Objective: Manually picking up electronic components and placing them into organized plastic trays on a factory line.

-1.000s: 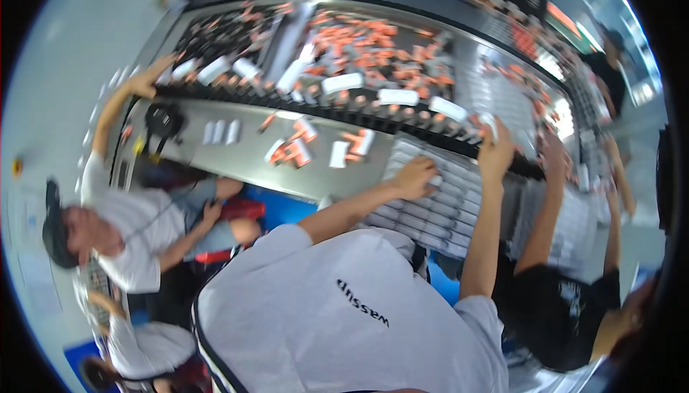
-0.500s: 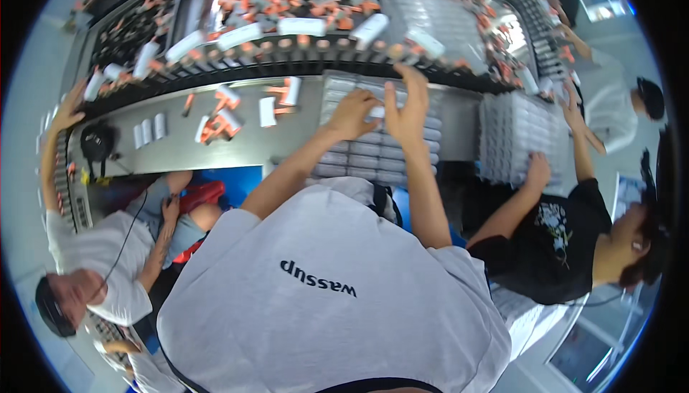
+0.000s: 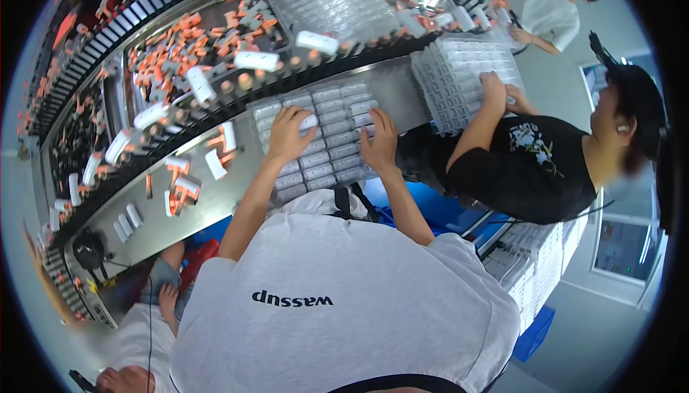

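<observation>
In front of me lies a clear plastic tray with rows of long moulded pockets. My left hand is closed over its left part, thumb and fingers around a small white oblong casing. On the tray's right side my right hand bends its fingers and thumb round another white casing, which sits in or just over a pocket. The fingers partly cover both casings. Whether pockets under my hands are filled is hidden.
Beyond the tray runs a conveyor of black slats bearing white casings. Behind it a bin holds orange-and-grey parts. Orange-and-white pieces lie left on the metal table. At right a co-worker handles stacked trays; another person sits at lower left.
My hands, close together before over the tray, are now apart on its left and right sides. The view has swung to the right, and the co-worker's hands now both rest at the stacked trays.
</observation>
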{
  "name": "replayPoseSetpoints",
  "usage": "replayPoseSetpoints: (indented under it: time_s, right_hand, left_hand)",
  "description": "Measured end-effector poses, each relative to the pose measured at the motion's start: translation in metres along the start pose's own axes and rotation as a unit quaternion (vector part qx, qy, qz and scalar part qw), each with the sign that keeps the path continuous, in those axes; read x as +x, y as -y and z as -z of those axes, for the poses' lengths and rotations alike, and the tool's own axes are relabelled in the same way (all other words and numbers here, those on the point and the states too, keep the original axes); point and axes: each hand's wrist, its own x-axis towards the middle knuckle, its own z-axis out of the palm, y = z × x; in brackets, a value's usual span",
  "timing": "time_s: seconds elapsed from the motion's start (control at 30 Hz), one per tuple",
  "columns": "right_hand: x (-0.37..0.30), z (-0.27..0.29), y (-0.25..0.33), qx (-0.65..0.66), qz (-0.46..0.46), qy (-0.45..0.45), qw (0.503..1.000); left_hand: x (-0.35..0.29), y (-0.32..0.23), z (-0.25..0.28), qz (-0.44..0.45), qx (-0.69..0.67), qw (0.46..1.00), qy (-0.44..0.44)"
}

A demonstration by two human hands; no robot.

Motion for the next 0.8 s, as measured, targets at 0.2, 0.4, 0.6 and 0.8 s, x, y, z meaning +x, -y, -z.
replayPoseSetpoints:
  time_s: [0.2,0.4,0.6,0.8]
  right_hand:
    - [0.021,-0.014,-0.012,-0.061,0.029,0.010,0.998]
    - [0.017,-0.019,-0.007,-0.055,0.019,0.002,0.998]
    - [0.016,-0.014,-0.002,-0.061,-0.014,0.027,0.998]
    - [0.008,-0.021,0.000,-0.022,-0.010,-0.014,1.000]
  left_hand:
    - [0.000,-0.005,-0.002,-0.004,0.000,1.000,-0.008]
    - [0.001,-0.009,0.004,0.001,0.000,1.000,0.009]
    - [-0.002,-0.012,0.005,0.002,-0.002,1.000,0.004]
    - [-0.006,-0.010,0.008,0.016,0.003,1.000,0.012]
